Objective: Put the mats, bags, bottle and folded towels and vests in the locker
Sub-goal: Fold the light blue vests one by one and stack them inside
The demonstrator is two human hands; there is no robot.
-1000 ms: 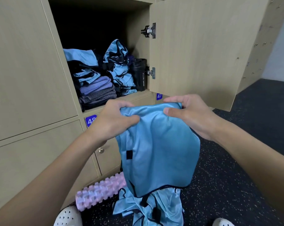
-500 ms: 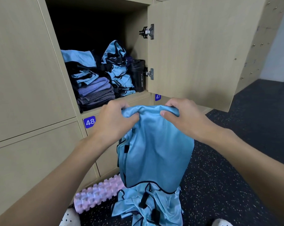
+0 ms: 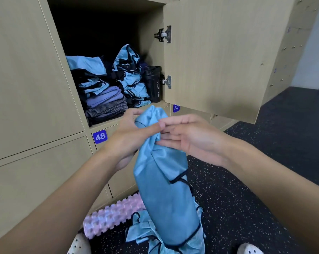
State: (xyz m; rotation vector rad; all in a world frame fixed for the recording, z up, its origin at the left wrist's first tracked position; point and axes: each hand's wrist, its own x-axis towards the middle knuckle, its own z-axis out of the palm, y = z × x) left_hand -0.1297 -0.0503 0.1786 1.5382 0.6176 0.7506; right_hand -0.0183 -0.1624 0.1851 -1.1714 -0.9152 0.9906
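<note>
Item in hand: a light-blue, dark-trimmed fabric vest [image 3: 162,189], hanging lengthwise in front of the open beige wooden locker [image 3: 149,52] and not yet inside it. The left hand [image 3: 126,138] is clenching the bunched top of it, thumb lying across the cloth. The right hand [image 3: 189,142] is lying straight-fingered against the gathered fold, touching it and grasping nothing. Risks, as I am judging them: with only one hand gripping, the half-made fold may be working loose, and the long tail is dangling over the heap of loose light-blue vests [image 3: 142,233] on the dark speckled floor [image 3: 246,180], where it could be catching on one. The compartment is filling up: a left stack of folded blue, lilac and grey cloths [image 3: 102,99], and a taller, untidier right stack of blue vests [image 3: 131,77] sitting just beside the black cylindrical plastic bottle [image 3: 154,84]. Pushing another piece in risks toppling that right stack or knocking the bottle over. The pale-pink ridged foam roller [image 3: 112,219] is lying near the person's feet, a tripping hazard. Writing: the bottle is bearing white vertical lettering, "SPORT BOTTLE". One blue number plate [image 3: 99,136] is showing "48" below the open compartment, and a second plate [image 3: 176,107] is showing "47" under the swung-out door [image 3: 219,61]. No other brand is showing.
</note>
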